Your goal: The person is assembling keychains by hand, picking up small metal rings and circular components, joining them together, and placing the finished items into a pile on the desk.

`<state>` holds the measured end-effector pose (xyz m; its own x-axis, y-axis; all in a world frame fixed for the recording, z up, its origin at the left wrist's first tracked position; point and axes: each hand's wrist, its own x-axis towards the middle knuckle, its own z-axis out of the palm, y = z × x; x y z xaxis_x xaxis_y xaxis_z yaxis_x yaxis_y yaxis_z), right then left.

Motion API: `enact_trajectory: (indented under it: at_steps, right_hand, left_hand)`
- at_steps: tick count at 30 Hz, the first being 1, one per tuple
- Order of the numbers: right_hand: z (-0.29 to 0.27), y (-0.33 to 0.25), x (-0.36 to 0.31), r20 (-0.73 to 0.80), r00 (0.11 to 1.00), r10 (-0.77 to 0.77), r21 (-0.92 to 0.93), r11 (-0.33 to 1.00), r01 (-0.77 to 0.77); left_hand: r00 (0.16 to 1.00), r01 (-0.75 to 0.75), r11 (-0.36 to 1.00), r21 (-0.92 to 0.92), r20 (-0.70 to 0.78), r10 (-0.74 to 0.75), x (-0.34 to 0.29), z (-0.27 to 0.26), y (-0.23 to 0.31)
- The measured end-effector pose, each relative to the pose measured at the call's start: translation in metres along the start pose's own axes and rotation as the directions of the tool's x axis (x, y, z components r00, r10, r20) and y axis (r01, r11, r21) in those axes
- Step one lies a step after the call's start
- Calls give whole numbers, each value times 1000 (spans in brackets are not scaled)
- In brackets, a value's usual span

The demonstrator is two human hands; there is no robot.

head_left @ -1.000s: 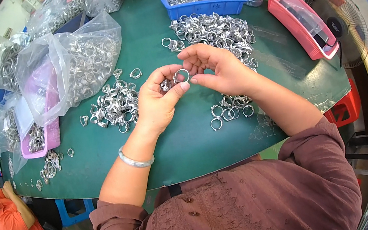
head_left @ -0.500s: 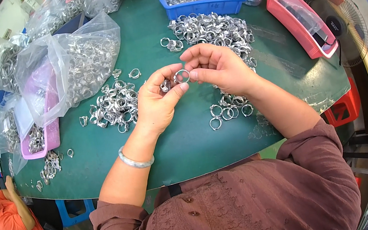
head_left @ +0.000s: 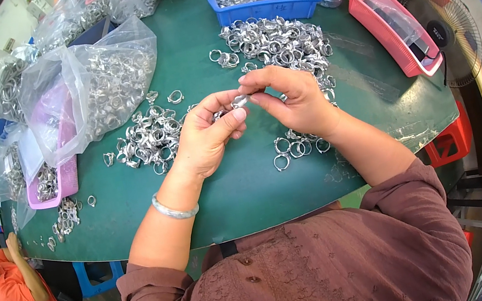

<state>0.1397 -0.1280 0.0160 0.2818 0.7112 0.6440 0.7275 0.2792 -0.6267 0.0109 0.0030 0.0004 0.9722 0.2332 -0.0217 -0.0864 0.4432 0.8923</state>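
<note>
Both hands meet in the middle over the green table. My left hand [head_left: 204, 136] is closed, its thumb and fingers pinching a silver-coloured metal ring [head_left: 239, 101]. Another small metal ring [head_left: 219, 115] shows partly between its curled fingers. My right hand [head_left: 299, 99] is closed too, with thumb and index fingertips at the right edge of the pinched ring; the exact contact is partly hidden. Left of my left hand lies a pile of similar rings [head_left: 149, 139]. Behind and beneath my right hand spreads a larger pile of rings [head_left: 284, 44].
A blue tray [head_left: 270, 10] with metal pieces stands at the back. At right are a pink basket [head_left: 389, 35] and a fan [head_left: 454, 34]. Clear bags of rings [head_left: 117, 75] and a lilac basket [head_left: 70, 173] occupy the left. A person in orange [head_left: 22, 292] sits at far left.
The ring between my hands has turned from face-on to nearly edge-on. My right fingers have come down and closed together at it, and the left fingers have shifted slightly.
</note>
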Motion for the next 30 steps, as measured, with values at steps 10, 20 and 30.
enact_trajectory:
  at_steps: [10,20,30]
  right_hand:
    - [3,6,-9,57,974,218,351,909,-224]
    - [3,6,-9,86,970,227,424,873,-242]
    - [1,6,-10,86,970,227,381,892,-243]
  left_hand:
    - [972,-196,927,321,-64,227,0,4,-5]
    - [960,-228,869,439,-46,275,0,2,-7]
    - [946,-259,797,546,-22,322,1,0,-9]
